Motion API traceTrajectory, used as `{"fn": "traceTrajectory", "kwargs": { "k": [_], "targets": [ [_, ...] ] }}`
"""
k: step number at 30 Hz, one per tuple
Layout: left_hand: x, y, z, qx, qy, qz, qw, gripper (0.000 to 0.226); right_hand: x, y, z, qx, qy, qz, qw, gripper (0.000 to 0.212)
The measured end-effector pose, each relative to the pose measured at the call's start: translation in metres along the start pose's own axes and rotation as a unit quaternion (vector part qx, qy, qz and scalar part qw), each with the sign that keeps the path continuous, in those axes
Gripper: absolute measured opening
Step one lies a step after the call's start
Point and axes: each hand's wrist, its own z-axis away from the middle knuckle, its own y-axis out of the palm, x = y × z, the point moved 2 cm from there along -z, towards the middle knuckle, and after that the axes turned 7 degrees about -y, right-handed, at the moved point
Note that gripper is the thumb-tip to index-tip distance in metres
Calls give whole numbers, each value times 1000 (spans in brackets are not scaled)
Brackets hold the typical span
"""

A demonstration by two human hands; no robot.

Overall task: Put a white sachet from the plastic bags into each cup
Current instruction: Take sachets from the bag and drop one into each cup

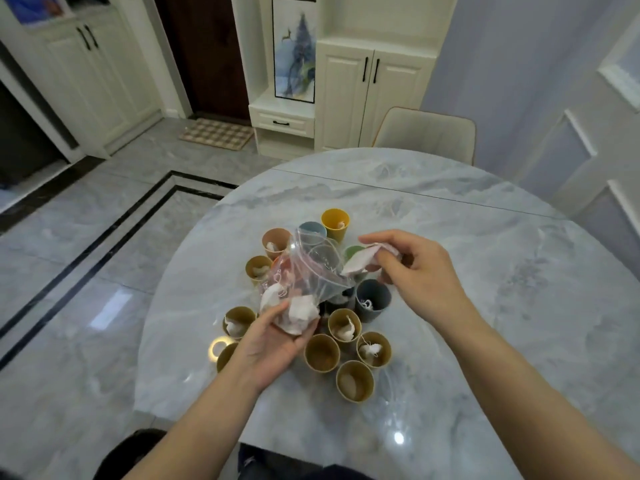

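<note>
A: Well, largest first: marble table [450, 237], cluster of cups [322, 351], most already holding sachets.
B: Zip-top plastic bag [311, 268]: limp, slippery, cradled from below in the left hand [273, 344].
A: White sachet [360, 259]: light, soft, probably tearable; right hand [412, 268] pinches its edge above the cups.

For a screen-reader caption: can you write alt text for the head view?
Over a cluster of cups on a marble table, the left hand holds a clear plastic bag of sachets while the right hand pinches one white sachet.
</note>
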Motion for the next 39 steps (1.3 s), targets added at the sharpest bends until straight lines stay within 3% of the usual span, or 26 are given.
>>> {"fn": "traceTrajectory", "kwargs": {
  "k": [4,11,14,24,27,29,32,35,37,39],
  "targets": [
    [2,-7,8,-2,39,15,999,40,-27,1,12,4,79,-37,996,30],
    [8,-31,18,-21,55,51,997,31,-109,49,57,131,206,95,965,24],
    [12,-37,25,-10,57,51,997,28,-129,64,75,164,253,100,948,28],
    [15,-48,35,-20,48,55,997,37,-135,84,79,219,261,150,928,23],
    [12,-47,36,-20,50,51,997,42,-128,80,73,202,211,196,936,23],
    [10,-44,38,-17,53,46,997,41,-110,76,65,146,154,199,957,25],
    [7,-38,37,-14,59,35,998,40,-65,65,50,14,45,78,996,25],
    [4,-33,37,-2,57,28,998,36,-11,47,37,-78,-106,-10,991,23],
    [3,-30,36,0,58,16,998,35,14,41,28,-58,-164,-13,985,23],
    [1,-28,34,-1,64,-7,998,43,27,41,19,13,-155,10,988,26]
  ]
}}
